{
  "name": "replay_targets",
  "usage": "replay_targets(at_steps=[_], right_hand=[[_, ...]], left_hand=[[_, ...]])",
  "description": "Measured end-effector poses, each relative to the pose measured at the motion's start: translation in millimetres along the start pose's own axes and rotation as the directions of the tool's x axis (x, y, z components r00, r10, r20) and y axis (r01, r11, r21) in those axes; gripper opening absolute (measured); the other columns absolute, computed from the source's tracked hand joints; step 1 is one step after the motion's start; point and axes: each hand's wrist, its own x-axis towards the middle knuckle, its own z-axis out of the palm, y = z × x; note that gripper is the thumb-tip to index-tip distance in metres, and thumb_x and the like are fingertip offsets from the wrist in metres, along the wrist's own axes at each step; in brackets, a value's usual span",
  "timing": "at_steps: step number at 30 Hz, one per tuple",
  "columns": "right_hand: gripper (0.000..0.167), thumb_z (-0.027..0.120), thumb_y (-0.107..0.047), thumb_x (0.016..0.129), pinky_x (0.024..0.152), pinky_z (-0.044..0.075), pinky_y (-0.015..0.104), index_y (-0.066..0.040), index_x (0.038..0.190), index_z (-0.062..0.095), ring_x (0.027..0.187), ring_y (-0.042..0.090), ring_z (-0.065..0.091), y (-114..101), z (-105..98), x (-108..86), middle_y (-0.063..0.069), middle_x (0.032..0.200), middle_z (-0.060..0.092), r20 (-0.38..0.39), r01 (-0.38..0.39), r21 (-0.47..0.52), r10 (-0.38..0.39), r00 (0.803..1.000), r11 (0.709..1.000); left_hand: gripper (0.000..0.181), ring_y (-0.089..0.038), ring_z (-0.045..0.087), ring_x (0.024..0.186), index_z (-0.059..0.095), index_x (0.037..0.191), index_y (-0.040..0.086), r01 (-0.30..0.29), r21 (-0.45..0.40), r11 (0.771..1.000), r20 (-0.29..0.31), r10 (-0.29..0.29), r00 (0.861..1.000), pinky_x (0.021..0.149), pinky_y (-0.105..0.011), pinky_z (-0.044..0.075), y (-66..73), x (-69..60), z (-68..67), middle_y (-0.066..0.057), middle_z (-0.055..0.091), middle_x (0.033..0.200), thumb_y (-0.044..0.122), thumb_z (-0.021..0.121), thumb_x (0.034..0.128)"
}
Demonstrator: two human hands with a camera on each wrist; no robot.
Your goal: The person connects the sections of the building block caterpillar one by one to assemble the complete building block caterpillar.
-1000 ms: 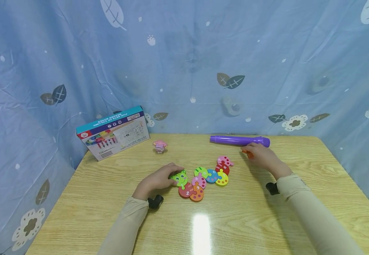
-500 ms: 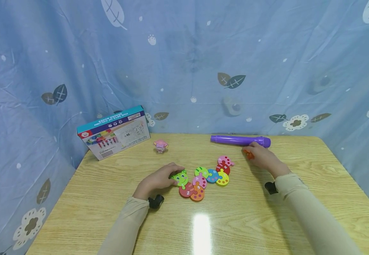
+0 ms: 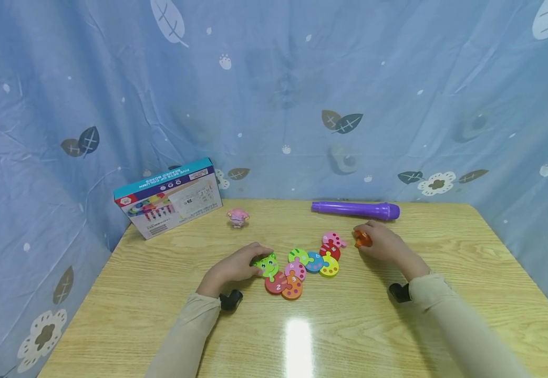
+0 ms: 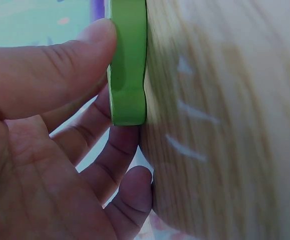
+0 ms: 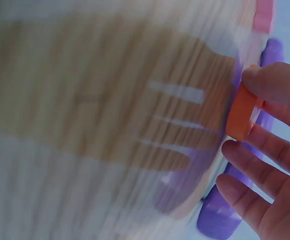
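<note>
My left hand (image 3: 237, 264) pinches the green caterpillar-face puzzle piece (image 3: 267, 266), marked 1, at its left side. In the left wrist view the thumb lies against the edge of this green piece (image 4: 128, 75), which rests on the table. Joined to it is a winding chain of numbered round pieces, among them a brown-red 2 (image 3: 276, 282), an orange 3 (image 3: 292, 288) and a pink 9 (image 3: 332, 239) at the far end. My right hand (image 3: 383, 242) holds a separate orange puzzle piece (image 5: 244, 112) between thumb and fingers, above the table, right of the pink end.
A purple toy microphone (image 3: 355, 209) lies along the table's back edge, behind my right hand. At the back left a beaded-column box (image 3: 169, 199) leans near the blue curtain (image 3: 274, 94). A small pink figure (image 3: 238, 217) stands right of the box.
My right hand has drawn slightly nearer and left, away from the microphone, and the orange piece in it has turned to show more of itself. The left hand and the chain stay put.
</note>
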Motion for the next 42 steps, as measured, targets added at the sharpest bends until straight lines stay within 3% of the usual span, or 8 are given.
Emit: replay_targets(at_steps=[6, 13, 21, 32, 42], right_hand=[[0.046, 0.074, -0.015, 0.075, 0.075, 0.050, 0.044, 0.001, 0.116, 0.060, 0.085, 0.025, 0.057, -23, 0, -0.5, 0.015, 0.105, 0.057, -0.002, 0.005, 0.028, -0.004, 1.000, 1.000], [0.045, 0.075, -0.018, 0.075, 0.069, 0.048, 0.035, 0.000, 0.113, 0.062, 0.076, 0.017, 0.052, -36, 2, 2.9, 0.010, 0.097, 0.057, -0.004, 0.033, 0.011, -0.033, 0.999, 0.999], [0.051, 0.077, -0.026, 0.073, 0.065, 0.044, 0.031, -0.002, 0.115, 0.062, 0.071, 0.016, 0.047, -39, 6, 4.4, 0.005, 0.091, 0.055, 0.010, -0.042, -0.014, 0.042, 0.999, 0.999], [0.043, 0.078, -0.020, 0.073, 0.062, 0.043, 0.030, -0.001, 0.110, 0.064, 0.071, 0.017, 0.046, -44, 5, 7.2, 0.005, 0.087, 0.053, 0.058, -0.063, -0.028, 0.064, 0.996, 0.998], [0.048, 0.076, -0.023, 0.075, 0.065, 0.047, 0.035, -0.001, 0.116, 0.062, 0.073, 0.018, 0.049, -43, 9, 6.4, 0.007, 0.091, 0.054, 0.073, -0.088, -0.055, 0.092, 0.993, 0.995]], left_hand=[[0.050, -0.023, 0.047, 0.116, 0.050, 0.133, 0.010, 0.009, 0.002, 1.000, 0.000, -0.009, 1.000, 0.100, -0.040, 0.037, -2.0, 0.2, 0.4, -0.006, 0.051, 0.122, 0.005, 0.064, 0.0848], [0.050, -0.021, 0.049, 0.109, 0.050, 0.132, 0.007, -0.019, -0.005, 1.000, -0.002, 0.019, 1.000, 0.096, -0.039, 0.039, -1.1, 0.0, -0.5, -0.006, 0.052, 0.117, 0.004, 0.064, 0.0841], [0.051, -0.019, 0.049, 0.104, 0.050, 0.132, 0.008, -0.030, -0.004, 1.000, 0.000, 0.030, 1.000, 0.093, -0.038, 0.041, 0.6, -0.5, -1.4, -0.006, 0.052, 0.115, 0.004, 0.064, 0.0839], [0.050, -0.020, 0.049, 0.106, 0.050, 0.132, 0.007, -0.031, -0.017, 0.999, 0.000, 0.031, 1.000, 0.094, -0.039, 0.041, 1.6, -1.0, -0.6, -0.007, 0.052, 0.117, 0.003, 0.064, 0.0840], [0.050, -0.019, 0.048, 0.106, 0.049, 0.133, 0.007, -0.033, -0.010, 0.999, 0.002, 0.033, 0.999, 0.094, -0.039, 0.040, -0.2, 0.1, -0.4, -0.006, 0.051, 0.117, 0.004, 0.064, 0.0842]])
